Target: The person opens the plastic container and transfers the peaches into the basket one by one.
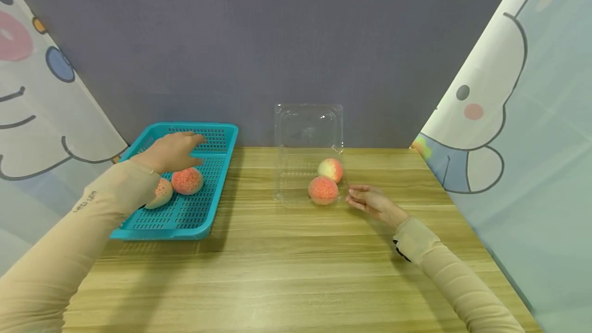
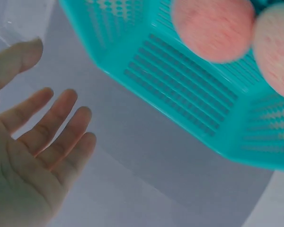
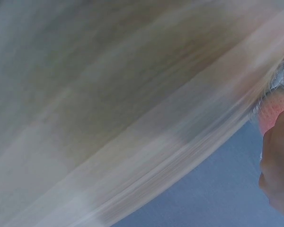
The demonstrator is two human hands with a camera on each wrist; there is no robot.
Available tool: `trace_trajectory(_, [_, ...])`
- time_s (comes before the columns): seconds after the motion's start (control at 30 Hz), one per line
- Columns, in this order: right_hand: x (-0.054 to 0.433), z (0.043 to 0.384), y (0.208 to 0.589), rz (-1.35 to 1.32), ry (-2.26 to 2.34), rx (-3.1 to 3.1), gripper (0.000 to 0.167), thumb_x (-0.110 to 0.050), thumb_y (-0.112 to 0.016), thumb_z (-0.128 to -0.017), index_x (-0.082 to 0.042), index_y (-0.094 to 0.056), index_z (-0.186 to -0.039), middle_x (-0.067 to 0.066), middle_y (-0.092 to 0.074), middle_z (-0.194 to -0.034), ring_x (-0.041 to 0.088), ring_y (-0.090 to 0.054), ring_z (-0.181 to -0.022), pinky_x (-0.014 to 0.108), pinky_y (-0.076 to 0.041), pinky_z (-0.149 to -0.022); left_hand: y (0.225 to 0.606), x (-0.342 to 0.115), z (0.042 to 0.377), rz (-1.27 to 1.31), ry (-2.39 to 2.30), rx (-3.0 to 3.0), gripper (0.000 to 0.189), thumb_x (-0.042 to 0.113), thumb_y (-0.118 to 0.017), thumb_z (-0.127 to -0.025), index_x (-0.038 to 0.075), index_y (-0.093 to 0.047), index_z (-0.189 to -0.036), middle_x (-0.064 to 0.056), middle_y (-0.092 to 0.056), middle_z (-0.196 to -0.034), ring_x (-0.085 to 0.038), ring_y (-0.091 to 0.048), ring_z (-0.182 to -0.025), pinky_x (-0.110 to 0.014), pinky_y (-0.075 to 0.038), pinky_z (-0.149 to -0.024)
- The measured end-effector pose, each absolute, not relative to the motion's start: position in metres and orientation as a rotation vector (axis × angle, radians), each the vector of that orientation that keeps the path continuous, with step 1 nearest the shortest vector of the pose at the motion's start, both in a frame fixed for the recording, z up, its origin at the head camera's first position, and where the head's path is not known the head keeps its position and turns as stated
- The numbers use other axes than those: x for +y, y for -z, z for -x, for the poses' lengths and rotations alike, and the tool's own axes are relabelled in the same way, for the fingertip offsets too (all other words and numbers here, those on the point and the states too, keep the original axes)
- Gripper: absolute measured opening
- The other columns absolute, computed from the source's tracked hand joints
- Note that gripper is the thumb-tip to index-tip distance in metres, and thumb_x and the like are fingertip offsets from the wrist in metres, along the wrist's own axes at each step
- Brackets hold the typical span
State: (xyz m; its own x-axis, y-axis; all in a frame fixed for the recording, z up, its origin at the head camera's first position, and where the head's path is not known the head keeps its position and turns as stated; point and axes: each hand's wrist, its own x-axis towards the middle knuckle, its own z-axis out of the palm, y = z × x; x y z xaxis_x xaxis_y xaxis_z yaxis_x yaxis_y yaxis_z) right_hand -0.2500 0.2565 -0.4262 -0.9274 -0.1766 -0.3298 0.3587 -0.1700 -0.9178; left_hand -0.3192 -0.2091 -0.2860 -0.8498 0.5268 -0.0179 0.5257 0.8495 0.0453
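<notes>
Over the blue plastic basket (image 1: 210,220), my left hand (image 1: 173,152) hovers with its fingers extended and nothing in them. Beneath it in the basket lie a pinkish-red peach (image 1: 187,181) and a paler peach (image 1: 160,194), partly covered by the wrist. The left wrist view shows the same hand (image 2: 47,146) with spread fingers, apart from the basket rim. My right hand (image 1: 375,203) pinches the right edge of a clear plastic clamshell box (image 1: 291,168), whose lid stands raised. Inside the box sit a red peach (image 1: 323,190) and a yellow-and-pink peach (image 1: 330,169).
All of this stands on a wood-grain table (image 1: 259,271). A grey-purple panel (image 1: 300,40) rises behind the table's far edge. Cartoon-printed curtains (image 1: 522,117) hang at both sides.
</notes>
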Motion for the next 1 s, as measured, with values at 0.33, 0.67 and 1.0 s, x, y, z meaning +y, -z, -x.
trace_trajectory(0.33, [0.257, 0.251, 0.426, -0.224, 2.147, 1.765, 0.054, 0.000, -0.042, -0.095, 0.014, -0.015, -0.139, 0.006, -0.062, -0.091, 0.009, -0.064, -0.080, 0.016, -0.053, -0.078, 0.280, -0.166, 0.303, -0.969, -0.232, 3.053, 0.048, 0.022, -0.059, -0.089, -0.004, -0.048, -0.127, -0.022, -0.052, -0.125, -0.038, -0.052, -0.110, -0.051, -0.045, -0.090])
trace_trajectory(0.67, [0.256, 0.251, 0.427, -0.226, 2.150, 1.765, 0.053, 0.000, -0.041, -0.095, 0.014, -0.015, -0.139, 0.006, -0.062, -0.089, 0.009, -0.064, -0.079, 0.017, -0.053, -0.077, 0.291, -0.125, 0.301, -0.939, -0.396, 2.983, 0.048, 0.027, -0.058, -0.088, 0.002, -0.048, -0.128, -0.016, -0.056, -0.122, -0.032, -0.057, -0.104, -0.048, -0.046, -0.089])
trace_trajectory(1.0, [0.255, 0.250, 0.425, -0.229, 2.154, 1.763, 0.054, 0.000, -0.042, -0.095, 0.014, -0.015, -0.140, 0.006, -0.061, -0.092, 0.010, -0.064, -0.080, 0.016, -0.052, -0.078, 0.310, -0.083, 0.305, -1.073, -0.316, 2.900, 0.048, 0.029, -0.059, -0.086, 0.003, -0.051, -0.126, -0.012, -0.059, -0.120, -0.030, -0.058, -0.105, -0.044, -0.049, -0.087])
